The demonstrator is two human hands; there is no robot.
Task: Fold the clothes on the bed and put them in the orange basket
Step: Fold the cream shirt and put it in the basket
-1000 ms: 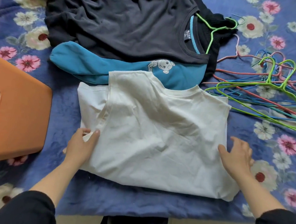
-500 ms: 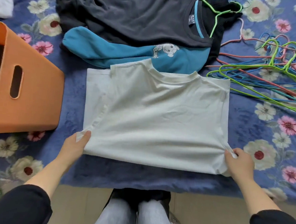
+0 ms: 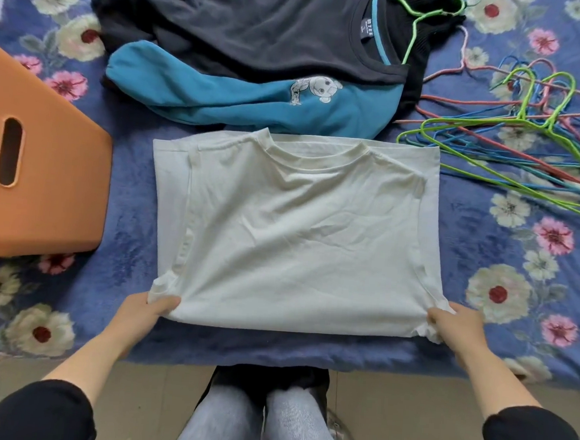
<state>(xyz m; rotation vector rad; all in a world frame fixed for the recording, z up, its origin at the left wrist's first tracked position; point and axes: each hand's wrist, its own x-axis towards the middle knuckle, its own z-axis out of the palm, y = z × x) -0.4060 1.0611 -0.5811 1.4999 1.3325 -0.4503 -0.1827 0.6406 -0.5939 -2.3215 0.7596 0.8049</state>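
Bed [image 3: 469, 232] covered in blue floral print, beige tiled floor [image 3: 152, 399] below, soft even light

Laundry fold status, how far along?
Done: the white cotton T-shirt has its sides folded in and lies flat. In hand: left hand and right hand grip its near corners. Left: the final fold, the move into the orange plastic basket, then the teal sweatshirt and dark grey T-shirt lying unfolded behind.

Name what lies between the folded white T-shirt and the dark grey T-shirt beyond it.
A teal sweatshirt with a white cartoon print lies between the white T-shirt and the dark grey T-shirt, partly under the latter; the head view shows it.
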